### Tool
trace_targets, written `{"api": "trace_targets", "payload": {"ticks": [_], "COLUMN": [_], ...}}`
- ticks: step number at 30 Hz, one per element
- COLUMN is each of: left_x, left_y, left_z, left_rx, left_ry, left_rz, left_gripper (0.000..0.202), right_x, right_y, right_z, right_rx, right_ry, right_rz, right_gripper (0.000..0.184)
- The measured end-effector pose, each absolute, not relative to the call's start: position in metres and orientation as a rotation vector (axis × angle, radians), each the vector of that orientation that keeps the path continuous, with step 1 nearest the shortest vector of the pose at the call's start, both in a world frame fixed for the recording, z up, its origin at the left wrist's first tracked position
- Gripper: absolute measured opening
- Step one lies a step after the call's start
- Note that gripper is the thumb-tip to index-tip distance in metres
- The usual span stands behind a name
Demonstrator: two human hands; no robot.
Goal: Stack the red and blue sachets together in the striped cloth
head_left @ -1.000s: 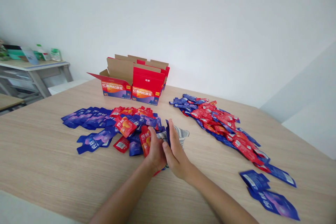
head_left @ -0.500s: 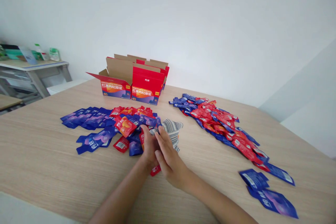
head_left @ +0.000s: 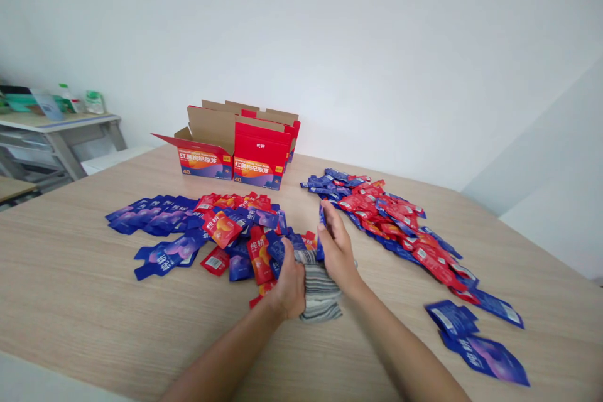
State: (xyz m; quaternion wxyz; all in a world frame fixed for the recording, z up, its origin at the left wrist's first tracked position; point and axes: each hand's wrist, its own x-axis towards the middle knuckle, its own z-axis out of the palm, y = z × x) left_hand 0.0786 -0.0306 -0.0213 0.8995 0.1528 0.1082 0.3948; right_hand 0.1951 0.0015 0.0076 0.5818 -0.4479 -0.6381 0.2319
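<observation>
A grey striped cloth (head_left: 320, 292) lies bunched on the wooden table (head_left: 70, 289) between my two hands. My left hand (head_left: 287, 286) is closed on the cloth's left side, right beside the heap of red and blue sachets (head_left: 226, 232). My right hand (head_left: 336, 251) presses on the cloth's upper right part with its fingers together, and a blue sachet edge (head_left: 322, 226) shows at its fingertips. Whether those fingers hold that sachet I cannot make out.
A second heap of red and blue sachets (head_left: 391, 220) stretches along the right. Two loose blue sachets (head_left: 475, 342) lie near the right front. Open red cartons (head_left: 235, 147) stand at the back. A grey shelf unit (head_left: 51, 132) with bottles is at far left.
The cloth, spread out further back before, is now bunched nearer to me. Both hands have pulled apart, the right one moving right towards the second heap.
</observation>
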Motion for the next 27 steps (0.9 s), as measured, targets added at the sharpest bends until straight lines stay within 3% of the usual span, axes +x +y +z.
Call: {"api": "trace_targets", "payload": {"ticks": [4, 9, 16, 23, 27], "left_x": [0.078, 0.076, 0.072, 0.067, 0.066], "left_y": [-0.04, -0.039, -0.027, -0.022, -0.02], "left_z": [-0.014, -0.022, -0.049, -0.039, -0.03], "left_rx": [0.395, 0.506, 0.591, 0.466, 0.348], "left_ry": [0.149, 0.141, 0.364, 0.235, 0.169], "left_rz": [0.666, 0.343, 0.306, 0.48, 0.59], "left_gripper": [0.078, 0.088, 0.056, 0.049, 0.05], "right_x": [0.23, 0.239, 0.22, 0.36, 0.433], "right_y": [0.025, 0.042, 0.048, 0.024, -0.003], "right_z": [0.011, -0.012, -0.023, 0.014, 0.015], "right_rx": [-1.049, -1.187, -1.25, -2.091, -2.62], "right_ry": [-1.33, -1.33, -1.591, -1.677, -1.444], "right_rz": [0.574, 0.887, 0.904, 0.631, 0.288], "right_gripper": [0.059, 0.062, 0.087, 0.055, 0.068]}}
